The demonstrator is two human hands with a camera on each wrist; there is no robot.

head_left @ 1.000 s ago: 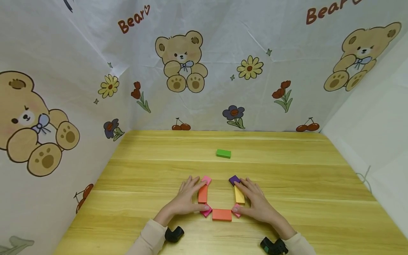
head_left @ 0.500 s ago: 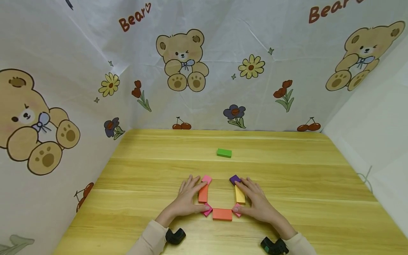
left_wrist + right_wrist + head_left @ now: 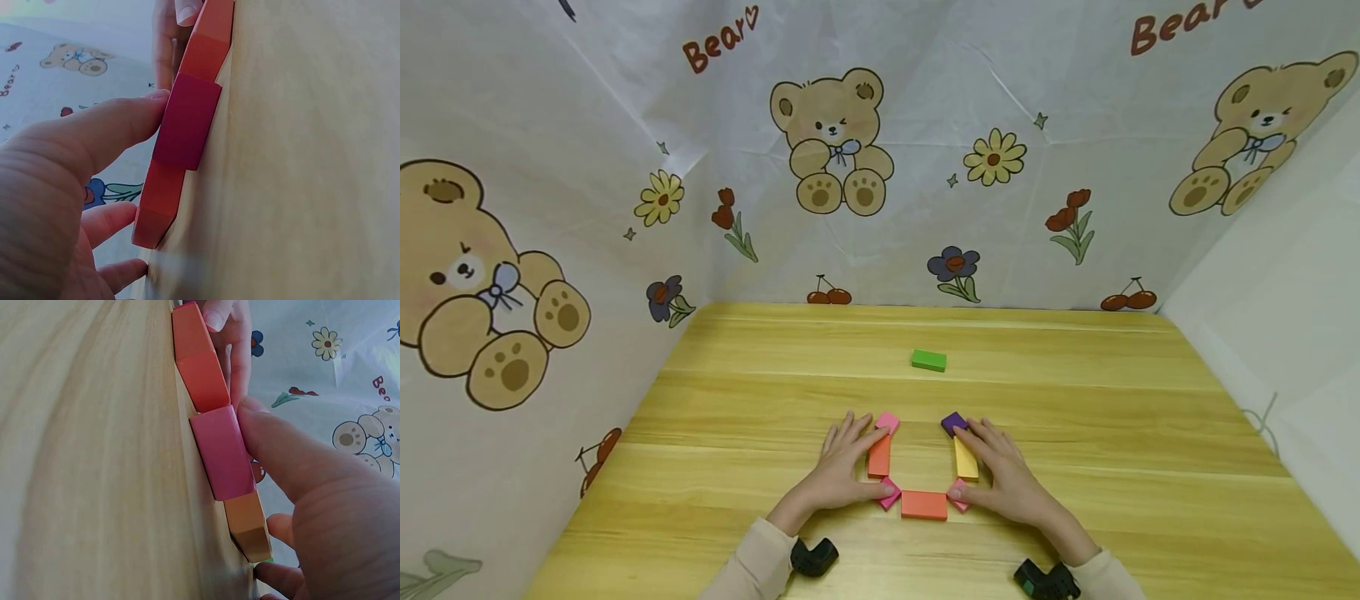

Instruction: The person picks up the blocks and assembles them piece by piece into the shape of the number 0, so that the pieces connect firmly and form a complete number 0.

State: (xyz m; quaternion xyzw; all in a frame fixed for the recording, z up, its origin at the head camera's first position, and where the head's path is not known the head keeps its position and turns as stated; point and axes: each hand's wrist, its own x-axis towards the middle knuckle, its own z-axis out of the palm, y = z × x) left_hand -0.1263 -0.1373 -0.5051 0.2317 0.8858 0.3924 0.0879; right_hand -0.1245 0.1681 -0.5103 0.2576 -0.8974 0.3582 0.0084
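Note:
Several small blocks form a U on the table, its gap facing away from me. My left hand [image 3: 835, 479] lies along the left side, its thumb on a magenta block [image 3: 187, 122] and its index fingertip at a pink block [image 3: 887, 422]; an orange block [image 3: 878, 460] stands between. On the other side, my right hand [image 3: 1011, 481] has its thumb on a pink block [image 3: 224, 453] and its index fingertip by a purple block [image 3: 953, 423], beside a yellow block [image 3: 966, 462]. The near side is an orange block [image 3: 924, 505]. Both hands have their fingers spread.
Farther back on the wooden table [image 3: 1075, 400] lies a green block [image 3: 928, 361]. A white bear-print cloth [image 3: 910, 208] hangs behind the table and along its left. At the right edge is a white wall [image 3: 1285, 317] with a thin cord [image 3: 1266, 425].

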